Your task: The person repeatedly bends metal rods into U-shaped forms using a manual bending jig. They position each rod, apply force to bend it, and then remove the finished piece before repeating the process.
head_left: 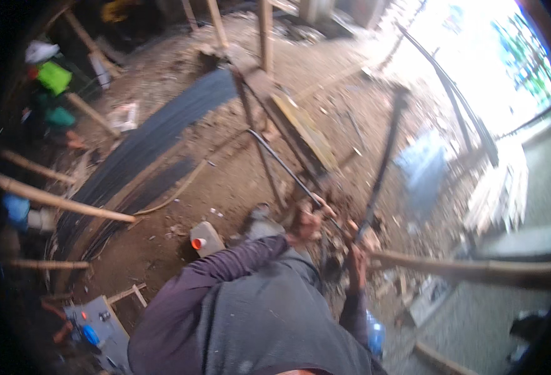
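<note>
My left hand [306,224] is closed around a thin dark metal rod [281,164], which slants from the far left toward my right hand. My right hand [358,250] is closed at the lower end of a long dark bar [383,165]. This bar rises away to the far right and has a short thick head at its top, smeared by motion. Both hands are close together in front of my body, near the end of a narrow wooden bench [269,94] with a yellowish board [303,131] on it. Exactly where the rod meets the bar is hidden by my fingers.
A bundle of long dark rods [156,131] lies on the dirt at the left. A pale jug with an orange cap [205,240] stands nearer me. Bamboo poles [63,197] jut in from the left, another pole [475,270] from the right. Blue plastic sheeting [422,162] lies right.
</note>
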Motion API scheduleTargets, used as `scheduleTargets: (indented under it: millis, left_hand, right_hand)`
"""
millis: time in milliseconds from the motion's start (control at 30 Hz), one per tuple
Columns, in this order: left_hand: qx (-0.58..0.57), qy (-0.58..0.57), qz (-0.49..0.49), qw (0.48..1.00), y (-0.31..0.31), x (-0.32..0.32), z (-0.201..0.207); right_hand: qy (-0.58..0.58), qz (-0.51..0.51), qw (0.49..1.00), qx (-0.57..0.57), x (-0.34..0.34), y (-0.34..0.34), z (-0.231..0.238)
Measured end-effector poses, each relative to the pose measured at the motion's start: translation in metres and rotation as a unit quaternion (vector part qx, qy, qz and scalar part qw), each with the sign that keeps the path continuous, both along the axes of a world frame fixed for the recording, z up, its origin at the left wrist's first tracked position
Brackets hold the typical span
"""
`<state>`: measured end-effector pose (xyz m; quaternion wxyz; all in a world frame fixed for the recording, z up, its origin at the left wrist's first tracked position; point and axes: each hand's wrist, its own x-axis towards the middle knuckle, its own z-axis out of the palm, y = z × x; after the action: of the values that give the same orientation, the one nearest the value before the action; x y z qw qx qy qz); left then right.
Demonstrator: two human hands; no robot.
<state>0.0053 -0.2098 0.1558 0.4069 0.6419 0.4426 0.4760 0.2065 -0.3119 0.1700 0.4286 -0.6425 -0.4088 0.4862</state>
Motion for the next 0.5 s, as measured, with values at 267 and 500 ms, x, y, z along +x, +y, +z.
scheduleTargets:
  millis: [267, 500]
  left_hand:
    - [-0.189, -0.185, -0.119, 0.957, 0.027, 0.002, 0.014]
    - [-0.029, 0.044, 0.232, 0.971, 0.126, -0.109, -0.02]
  right_hand:
    - [-0.135, 0.034, 0.988, -0.064, -0.001, 0.034, 0.021]
    - [-0.117, -0.026, 0.988, -0.093, 0.007, 0.037, 0.041]
